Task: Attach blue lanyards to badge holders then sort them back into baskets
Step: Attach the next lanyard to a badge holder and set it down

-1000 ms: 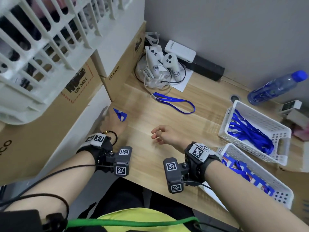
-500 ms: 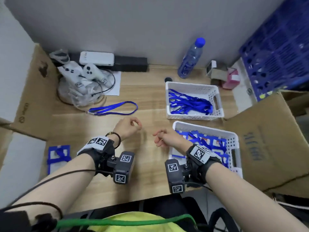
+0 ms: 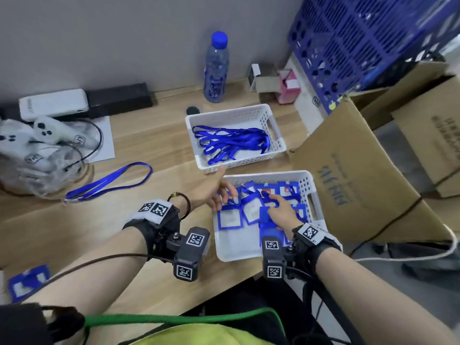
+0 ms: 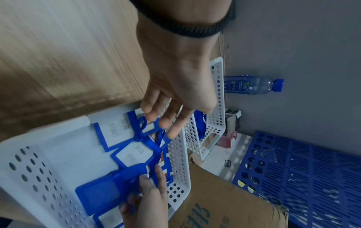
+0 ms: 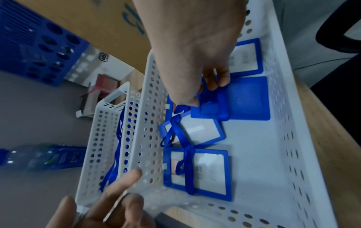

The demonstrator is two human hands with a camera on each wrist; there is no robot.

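Right hand: your right hand [image 5: 195, 64] pinched a blue badge holder [image 5: 242, 100] in the near white basket [image 3: 312, 192].
Left hand: your left hand [image 3: 211, 189] hung over it, fingers [image 4: 171, 123] spread, holding nothing.
Lanyards: they lay in the far basket [image 3: 273, 125].
Risk: a loop on a neighbour holder [image 5: 201, 132] might have snagged and come up too.

We wear black straps on both bare forearms, each topped by a white patch printed with square black-and-white markers, and each carries a dark camera block [image 3: 188, 255] with the same markers. Our left wrist has a thin dark bracelet [image 3: 183, 202] with a gold bead. A thin dark cable [image 3: 82, 266] trails along that forearm, and a green cord [image 3: 174, 319] crosses our yellow top.
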